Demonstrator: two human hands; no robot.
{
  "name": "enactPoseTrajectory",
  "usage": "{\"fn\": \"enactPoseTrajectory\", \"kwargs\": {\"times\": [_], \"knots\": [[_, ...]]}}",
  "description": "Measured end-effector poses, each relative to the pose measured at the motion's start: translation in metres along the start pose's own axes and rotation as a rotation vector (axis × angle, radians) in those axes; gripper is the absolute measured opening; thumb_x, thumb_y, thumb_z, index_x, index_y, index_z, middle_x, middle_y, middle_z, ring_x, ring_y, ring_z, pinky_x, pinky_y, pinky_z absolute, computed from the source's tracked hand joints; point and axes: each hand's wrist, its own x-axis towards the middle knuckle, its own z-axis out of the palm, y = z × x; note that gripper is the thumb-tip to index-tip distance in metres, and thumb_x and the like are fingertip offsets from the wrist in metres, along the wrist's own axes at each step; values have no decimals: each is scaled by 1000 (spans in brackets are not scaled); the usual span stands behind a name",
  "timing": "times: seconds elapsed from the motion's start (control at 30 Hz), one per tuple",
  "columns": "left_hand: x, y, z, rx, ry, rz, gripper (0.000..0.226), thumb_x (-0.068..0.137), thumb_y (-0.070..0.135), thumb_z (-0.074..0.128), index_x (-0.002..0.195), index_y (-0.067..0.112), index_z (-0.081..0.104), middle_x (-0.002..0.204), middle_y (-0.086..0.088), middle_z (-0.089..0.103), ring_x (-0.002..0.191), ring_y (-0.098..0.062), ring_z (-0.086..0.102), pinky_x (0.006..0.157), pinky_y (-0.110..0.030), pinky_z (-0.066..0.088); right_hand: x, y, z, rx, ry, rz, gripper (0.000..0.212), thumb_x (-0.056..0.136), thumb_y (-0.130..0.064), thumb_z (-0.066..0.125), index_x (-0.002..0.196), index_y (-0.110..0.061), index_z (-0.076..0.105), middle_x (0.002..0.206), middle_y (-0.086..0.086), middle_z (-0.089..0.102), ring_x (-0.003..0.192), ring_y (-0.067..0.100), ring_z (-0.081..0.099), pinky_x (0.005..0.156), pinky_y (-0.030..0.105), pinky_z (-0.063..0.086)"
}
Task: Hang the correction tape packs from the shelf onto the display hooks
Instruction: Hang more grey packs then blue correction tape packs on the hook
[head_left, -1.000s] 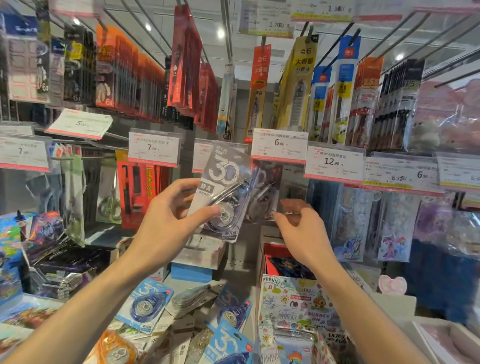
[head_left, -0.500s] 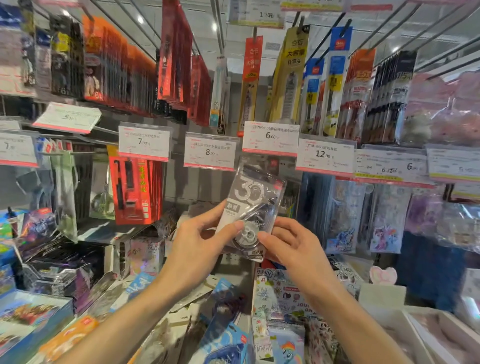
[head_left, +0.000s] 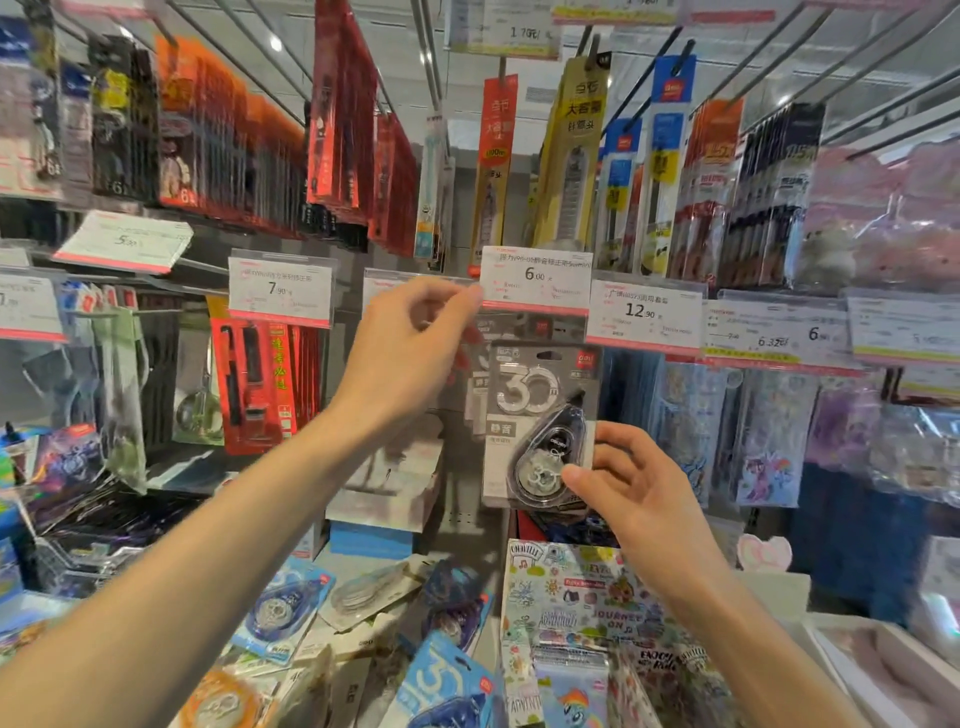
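A grey correction tape pack (head_left: 540, 415) marked "30" is upright just below the 6.00 price tag (head_left: 535, 280). My right hand (head_left: 628, 488) pinches its lower right corner, thumb on the clear blister. More grey packs (head_left: 475, 384) hang behind it on the same hook. My left hand (head_left: 415, 348) is raised with curled fingers at the tag's lower left corner; what it grips is hidden. Loose packs lie on the shelf below: a blue one (head_left: 280, 608), another blue one (head_left: 447, 686) and an orange one (head_left: 218, 701).
Price tags (head_left: 280, 288) line the hook rail. Red packs (head_left: 260, 384) hang to the left, sticker sheets (head_left: 763, 447) to the right, pens and leads (head_left: 571, 156) above. A sticker book box (head_left: 571, 597) and a white tray (head_left: 883, 670) stand on the shelf.
Both hands rose. The grey pack passed from my left hand to my right, up under the 6.00 tag. My left hand let go and moved to the tag's corner.
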Motion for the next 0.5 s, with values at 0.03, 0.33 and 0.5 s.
{"fn": "enactPoseTrajectory", "kwargs": {"times": [0.03,0.33,0.5], "knots": [[5,4,0,26,-7,-1,11,99,32,65,93,25,71,68,9,74,54,-6,65,50,-20,48,1,0,0,-9,3,-13,28,93,-21,74,117,-31,62,101,0,76,97,26,72,87,28,58],[20,18,-3,28,-21,23,19,99,27,65,83,19,71,62,5,71,49,-10,63,47,-20,46,13,-13,3,-80,21,-93,30,95,-24,72,119,-38,61,106,-11,75,100,10,71,88,27,56],[20,20,-3,-3,-21,24,21,99,27,65,81,19,70,58,7,69,49,-10,62,46,-17,44,22,-19,4,-109,15,-120,32,95,-30,71,122,-40,59,108,-19,74,101,2,70,84,18,55]]}}
